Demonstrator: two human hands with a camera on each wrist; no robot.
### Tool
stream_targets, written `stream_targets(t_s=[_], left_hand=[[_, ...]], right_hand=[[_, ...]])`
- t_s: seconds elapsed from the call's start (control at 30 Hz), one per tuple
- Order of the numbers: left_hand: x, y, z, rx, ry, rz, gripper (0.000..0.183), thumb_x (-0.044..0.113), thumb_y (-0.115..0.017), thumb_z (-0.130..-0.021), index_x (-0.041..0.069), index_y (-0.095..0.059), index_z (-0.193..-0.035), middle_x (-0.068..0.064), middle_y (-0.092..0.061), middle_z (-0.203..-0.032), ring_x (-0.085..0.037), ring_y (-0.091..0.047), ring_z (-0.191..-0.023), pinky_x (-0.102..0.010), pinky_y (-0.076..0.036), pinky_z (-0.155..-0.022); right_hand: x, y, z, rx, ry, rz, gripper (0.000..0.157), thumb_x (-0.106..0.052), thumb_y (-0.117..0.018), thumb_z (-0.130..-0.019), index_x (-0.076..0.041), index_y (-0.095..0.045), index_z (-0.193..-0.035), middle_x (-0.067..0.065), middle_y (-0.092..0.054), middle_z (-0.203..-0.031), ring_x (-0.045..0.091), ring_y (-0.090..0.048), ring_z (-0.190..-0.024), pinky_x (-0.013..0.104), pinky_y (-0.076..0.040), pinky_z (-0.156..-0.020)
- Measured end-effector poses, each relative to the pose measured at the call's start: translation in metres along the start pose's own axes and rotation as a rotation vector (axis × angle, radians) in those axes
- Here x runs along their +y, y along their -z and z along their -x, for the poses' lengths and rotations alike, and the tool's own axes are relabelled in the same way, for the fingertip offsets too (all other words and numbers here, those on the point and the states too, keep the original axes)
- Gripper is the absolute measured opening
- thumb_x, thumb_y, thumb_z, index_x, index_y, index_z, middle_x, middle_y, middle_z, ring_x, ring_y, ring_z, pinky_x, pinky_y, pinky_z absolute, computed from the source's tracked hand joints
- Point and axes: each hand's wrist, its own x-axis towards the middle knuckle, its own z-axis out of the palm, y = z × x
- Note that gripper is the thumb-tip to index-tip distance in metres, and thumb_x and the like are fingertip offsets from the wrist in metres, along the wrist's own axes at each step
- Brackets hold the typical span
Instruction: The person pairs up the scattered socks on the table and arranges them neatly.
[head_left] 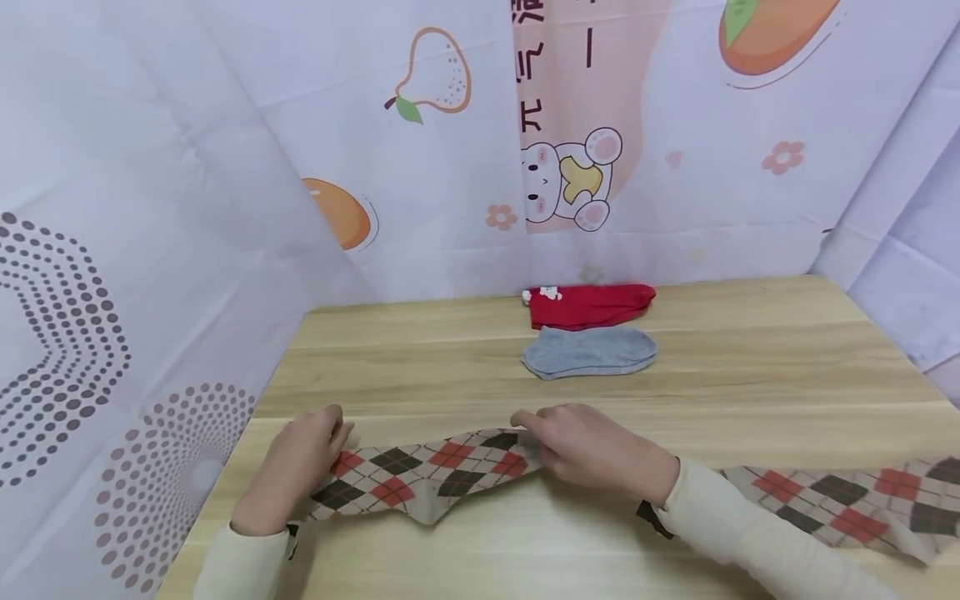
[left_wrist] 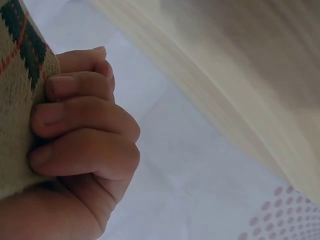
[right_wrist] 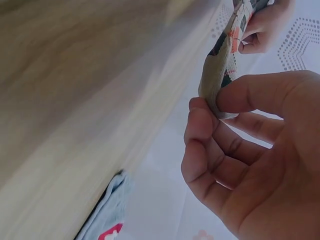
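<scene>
A beige argyle sock (head_left: 435, 473) with red and dark diamonds is stretched between both hands, raised off the wooden table. My left hand (head_left: 298, 467) grips its left end; in the left wrist view the curled fingers (left_wrist: 90, 115) press into the knit. At the other end my right hand (head_left: 592, 446) pinches the sock between thumb and fingers, as the right wrist view shows with the sock edge (right_wrist: 215, 85). A second argyle sock (head_left: 847, 504) lies at the right, partly hidden behind the right forearm.
Toward the back of the wooden table (head_left: 405, 358) lie grey-blue socks (head_left: 592, 350), with red socks (head_left: 592, 306) bearing a white figure just behind them. Printed white cloth (head_left: 450, 183) hangs along the back and the sides.
</scene>
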Motion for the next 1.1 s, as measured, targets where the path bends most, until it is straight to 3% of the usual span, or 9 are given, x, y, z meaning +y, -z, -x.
stream_targets(t_s=[0.17,0.33,0.67,0.93,1.1], left_hand=[[0.01,-0.003,-0.01,0.014,-0.035,-0.013,0.028,0.009,-0.062,-0.097,0.011,-0.049,-0.073,0.002,-0.041,-0.057,-0.012,-0.039,-0.05,-0.029,-0.035,-0.047],[0.02,-0.007,-0.017,0.006,-0.058,0.005,0.027,0.009,-0.061,-0.097,0.011,-0.05,-0.073,0.003,-0.042,-0.057,-0.011,-0.039,-0.049,-0.028,-0.036,-0.048],[0.044,-0.011,-0.032,0.007,-0.118,0.013,0.025,0.011,-0.062,-0.098,0.011,-0.052,-0.075,0.006,-0.043,-0.056,-0.008,-0.04,-0.049,-0.026,-0.037,-0.05],[0.065,-0.016,-0.047,-0.056,-0.171,0.116,0.028,0.031,-0.059,-0.101,0.014,-0.055,-0.079,0.007,-0.042,-0.056,-0.006,-0.04,-0.046,-0.024,-0.04,-0.053],[0.073,-0.017,-0.057,-0.082,-0.19,0.153,0.032,0.036,-0.056,-0.102,0.017,-0.053,-0.077,0.007,-0.041,-0.055,-0.005,-0.039,-0.046,-0.024,-0.041,-0.054]], right_hand=[[0.009,0.009,0.009,0.004,-0.035,-0.011,0.037,0.002,-0.062,-0.081,-0.009,-0.063,-0.117,-0.004,-0.065,-0.076,0.007,-0.055,-0.063,0.029,-0.051,-0.06],[0.019,0.023,0.015,-0.01,-0.091,-0.043,0.036,0.003,-0.059,-0.08,-0.008,-0.063,-0.114,-0.008,-0.058,-0.071,0.005,-0.046,-0.059,0.024,-0.043,-0.055],[0.037,0.04,0.028,0.04,-0.112,-0.043,0.025,0.003,-0.063,-0.076,-0.009,-0.063,-0.098,-0.007,-0.062,-0.077,0.007,-0.047,-0.061,0.024,-0.044,-0.059],[0.054,0.068,0.045,0.008,-0.263,-0.1,0.016,0.0,-0.067,-0.081,-0.009,-0.064,-0.095,-0.011,-0.052,-0.067,0.004,-0.043,-0.057,0.023,-0.04,-0.052],[0.061,0.083,0.051,0.027,-0.295,-0.077,0.014,-0.001,-0.065,-0.082,-0.009,-0.063,-0.093,-0.01,-0.048,-0.061,0.005,-0.039,-0.054,0.025,-0.036,-0.051]])
